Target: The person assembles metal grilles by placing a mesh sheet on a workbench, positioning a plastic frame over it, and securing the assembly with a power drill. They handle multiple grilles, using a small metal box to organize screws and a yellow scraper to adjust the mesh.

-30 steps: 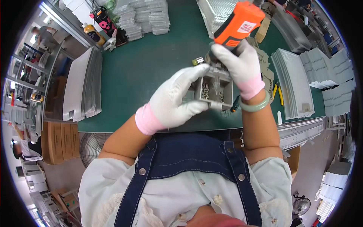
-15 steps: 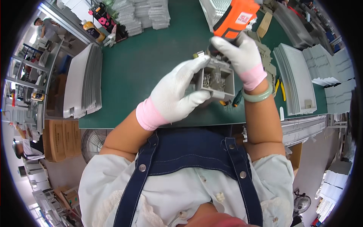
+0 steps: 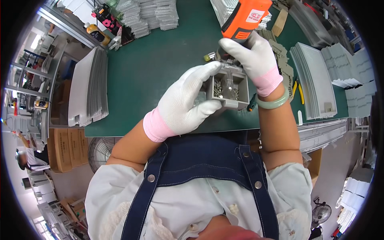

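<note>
My left hand (image 3: 184, 98), in a white glove with a pink cuff, grips the left side of a small grey box (image 3: 241, 105). Small metal screws (image 3: 218, 89) lie in its compartments, around a clear cylindrical piece (image 3: 228, 87). In my right hand (image 3: 258, 60), gloved the same way, is an orange and black cordless screwdriver (image 3: 246, 19). Its orange end points up and away; the fingers hide most of its body, and its working tip cannot be made out. Just beyond the box lies a small yellow-green and metal part (image 3: 209, 57).
Stacked white panels stand at left (image 3: 86, 90) and right (image 3: 314, 84) of the green table (image 3: 140, 80). Yellow-handled pliers (image 3: 300, 93) and beige plastic parts (image 3: 285, 68) lie right of my right hand. Bubble-wrapped bundles (image 3: 146, 14) and a bottle (image 3: 97, 34) stand at the back.
The grey box has tilted, so its inside shows differently and the clear piece stands out more. The screwdriver has shifted slightly left and up. Both hands keep their hold.
</note>
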A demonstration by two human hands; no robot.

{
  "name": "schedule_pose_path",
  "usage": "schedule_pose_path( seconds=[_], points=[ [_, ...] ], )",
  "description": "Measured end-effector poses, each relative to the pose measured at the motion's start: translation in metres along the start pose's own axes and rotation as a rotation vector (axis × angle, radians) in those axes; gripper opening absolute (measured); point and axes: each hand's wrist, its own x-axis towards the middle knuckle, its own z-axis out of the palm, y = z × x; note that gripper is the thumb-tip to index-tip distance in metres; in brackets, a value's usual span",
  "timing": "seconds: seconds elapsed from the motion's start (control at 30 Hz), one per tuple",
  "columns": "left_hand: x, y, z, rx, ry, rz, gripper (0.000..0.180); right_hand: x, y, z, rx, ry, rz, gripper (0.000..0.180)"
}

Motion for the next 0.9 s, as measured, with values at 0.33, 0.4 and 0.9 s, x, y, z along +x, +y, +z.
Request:
schedule_pose_path(
  seconds=[0.33,0.4,0.9],
  points=[
    [-0.002,-0.002,0.007,-0.054,0.012,0.002,0.058,0.001,0.010,-0.002,-0.061,0.024,-0.015,0.040],
    [-0.005,0.000,0.007,-0.007,0.010,0.008,0.059,-0.001,0.008,-0.002,-0.039,0.023,-0.047,0.040],
    [0.006,-0.001,0.006,0.036,-0.011,0.009,0.058,0.002,0.002,-0.005,0.009,0.039,-0.019,0.039]
  ],
)
